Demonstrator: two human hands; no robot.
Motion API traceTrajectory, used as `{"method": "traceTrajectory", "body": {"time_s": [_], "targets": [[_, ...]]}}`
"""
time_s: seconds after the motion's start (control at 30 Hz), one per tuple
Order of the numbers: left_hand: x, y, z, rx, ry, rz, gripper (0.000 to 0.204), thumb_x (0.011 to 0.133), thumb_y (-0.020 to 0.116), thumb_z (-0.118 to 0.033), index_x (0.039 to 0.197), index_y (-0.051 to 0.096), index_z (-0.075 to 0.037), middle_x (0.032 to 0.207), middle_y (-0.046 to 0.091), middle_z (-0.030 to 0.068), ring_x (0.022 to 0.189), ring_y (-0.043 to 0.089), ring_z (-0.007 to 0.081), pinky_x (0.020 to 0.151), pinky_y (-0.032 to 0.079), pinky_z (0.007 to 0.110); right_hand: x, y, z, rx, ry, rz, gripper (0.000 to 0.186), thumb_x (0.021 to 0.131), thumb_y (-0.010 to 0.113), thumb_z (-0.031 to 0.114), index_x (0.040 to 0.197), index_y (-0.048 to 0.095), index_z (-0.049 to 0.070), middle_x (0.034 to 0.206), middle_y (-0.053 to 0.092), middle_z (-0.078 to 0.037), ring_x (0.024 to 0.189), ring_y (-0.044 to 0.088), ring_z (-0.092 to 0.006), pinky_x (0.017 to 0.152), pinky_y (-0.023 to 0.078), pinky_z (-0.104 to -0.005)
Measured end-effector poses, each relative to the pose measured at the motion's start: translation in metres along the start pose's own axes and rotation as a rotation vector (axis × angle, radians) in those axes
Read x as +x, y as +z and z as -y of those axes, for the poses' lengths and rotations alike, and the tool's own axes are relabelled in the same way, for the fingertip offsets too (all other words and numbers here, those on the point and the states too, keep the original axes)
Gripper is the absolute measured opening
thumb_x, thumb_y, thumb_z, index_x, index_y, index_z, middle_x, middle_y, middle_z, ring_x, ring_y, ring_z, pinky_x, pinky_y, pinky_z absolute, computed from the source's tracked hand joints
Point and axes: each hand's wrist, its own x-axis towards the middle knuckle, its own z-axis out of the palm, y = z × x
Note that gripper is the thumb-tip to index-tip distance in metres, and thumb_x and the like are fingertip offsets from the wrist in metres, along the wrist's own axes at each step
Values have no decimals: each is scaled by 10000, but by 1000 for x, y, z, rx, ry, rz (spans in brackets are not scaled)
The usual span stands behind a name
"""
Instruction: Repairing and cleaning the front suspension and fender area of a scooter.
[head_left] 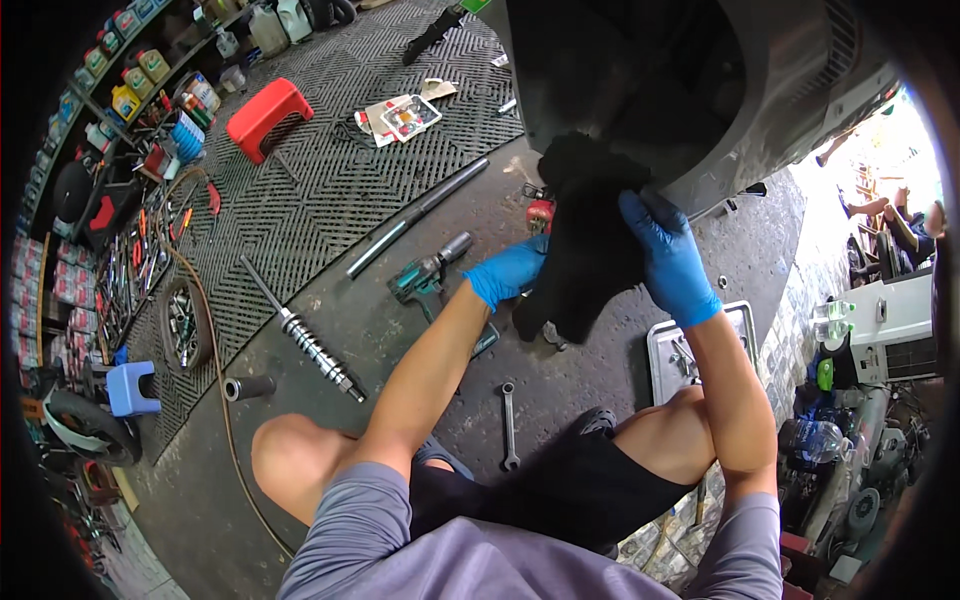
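Note:
Both my hands wear blue gloves. My right hand [662,258] grips a black, irregular flap-like piece [580,240] hanging below a large dark vehicle body panel [760,90]. At the flap's left edge is my left hand [508,272], its fingers curled and partly hidden, so what they hold is unclear. A small red part [538,215] sits just above it. Below my left hand lies a teal cordless impact driver [420,280] with a socket on it. A metal rod [415,215], a spring shock absorber [315,345] and a combination wrench [508,425] lie on the dark floor.
A ribbed mat [300,190] bears a red stool [265,120], paper scraps and a small tray. Left are bottle shelves, scattered tools, a hose and a blue stool [133,388]. A metal tray [660,350] is by my right knee. A seated person [905,230] is at far right.

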Motion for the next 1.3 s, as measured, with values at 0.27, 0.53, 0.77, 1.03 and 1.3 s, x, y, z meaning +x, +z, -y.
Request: {"method": "traceTrajectory", "body": {"time_s": [0.27,0.53,0.77,1.03,1.3], "targets": [[9,21,-39,404,675,98,482,949,597,-154,1399,464,-41,1381,541,91,1232,521,201,1063,411,328,5,-24,-21,-111,-26,-69,525,942,653,259,1331,509,-63,1258,609,-121,1117,588,-201,989,448,-314],[51,-6,-42,-226,712,-150,423,987,531,-179,1382,466,-41,1381,520,94,1248,499,211,1089,384,332,-27,-53,-21,159,301,233,499,1015,483,333,1341,514,-43,1304,595,-183,1043,656,-267,897,522,-374],[113,28,-44,-947,873,10,366,929,566,-84,1286,537,-10,1191,627,110,1096,600,235,979,476,314,-65,-95,-8,-140,436,59,490,1027,442,332,1323,532,-48,1233,640,-173,1036,659,-257,883,521,-357],[102,50,-86,128,1074,-821,311,912,549,-63,1217,556,-5,1134,637,125,1031,618,253,928,492,326,-52,-131,-30,-165,428,-214,474,1026,450,335,1302,561,-34,1180,668,-153,1037,661,-238,899,509,-329],[79,54,-154,-280,848,-665,252,880,506,-28,1120,572,11,1070,639,163,965,623,302,877,499,369,-23,-121,-39,-217,487,-100,445,1040,447,309,1300,567,-31,1168,675,-143,1034,666,-212,906,506,-310]]}}
